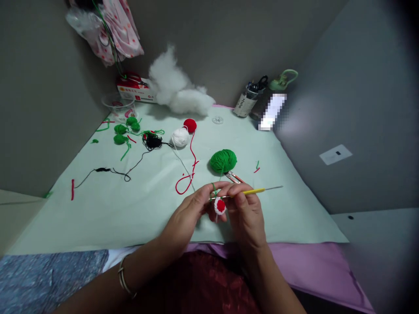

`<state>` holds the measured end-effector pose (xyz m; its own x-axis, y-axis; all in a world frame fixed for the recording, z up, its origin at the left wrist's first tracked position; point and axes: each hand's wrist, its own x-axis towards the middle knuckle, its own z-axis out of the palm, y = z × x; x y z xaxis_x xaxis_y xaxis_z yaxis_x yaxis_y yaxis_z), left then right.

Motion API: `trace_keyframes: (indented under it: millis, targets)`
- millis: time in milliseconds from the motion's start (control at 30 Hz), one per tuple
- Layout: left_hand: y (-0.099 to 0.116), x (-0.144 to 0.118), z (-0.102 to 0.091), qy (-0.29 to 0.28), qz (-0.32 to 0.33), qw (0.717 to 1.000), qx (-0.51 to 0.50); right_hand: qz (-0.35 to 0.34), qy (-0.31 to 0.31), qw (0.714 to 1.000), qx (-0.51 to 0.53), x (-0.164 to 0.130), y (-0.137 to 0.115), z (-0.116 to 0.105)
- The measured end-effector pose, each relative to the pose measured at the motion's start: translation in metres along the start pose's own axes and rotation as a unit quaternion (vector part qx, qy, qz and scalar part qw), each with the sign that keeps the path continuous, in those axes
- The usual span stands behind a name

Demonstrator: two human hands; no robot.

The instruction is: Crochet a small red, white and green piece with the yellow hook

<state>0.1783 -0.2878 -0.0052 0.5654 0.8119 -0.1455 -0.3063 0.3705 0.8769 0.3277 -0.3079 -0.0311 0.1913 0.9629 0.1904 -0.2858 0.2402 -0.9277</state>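
Observation:
My left hand [193,210] is closed on a small round crochet piece [221,206] with a red middle and a white rim. Green yarn [214,188] runs over my left forefinger. In my right hand [248,213] is a crochet hook [253,191] with a yellow grip; its metal tip reaches to the top edge of the piece, where the green strand is. Whether the tip sits inside a stitch is too small to tell. Just beyond my hands lies a green yarn ball [223,161], with a metal tool, perhaps snips [234,176], partly hidden beside it.
A white yarn ball [180,137] and a red yarn ball [190,125] trail strands across the table [124,218]. Small green balls [120,139] and black yarn [152,141] lie left. Behind are fluffy stuffing [178,87], a plastic tub [119,107], a pen holder [245,102] and a lit phone [272,112].

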Motion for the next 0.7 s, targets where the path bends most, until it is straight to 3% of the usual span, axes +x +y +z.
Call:
trace_keyframes:
  millis: [167,433,600,700]
  targets:
    - [0.000,0.001,0.005,-0.001,0.003,1.000,0.007,-0.029,0.004,0.999,-0.029,0.002,-0.003,-0.003]
    - [0.010,0.002,-0.006,0.009,-0.052,0.998,-0.016,-0.026,-0.045,0.999,-0.010,0.003,-0.004,-0.005]
    - [0.016,0.002,-0.012,-0.015,-0.052,0.999,0.008,-0.052,-0.078,0.993,-0.078,0.001,-0.010,-0.004]
    - [0.019,0.002,-0.013,0.001,-0.039,0.999,-0.005,-0.089,-0.109,0.979,-0.144,0.004,-0.022,-0.003]
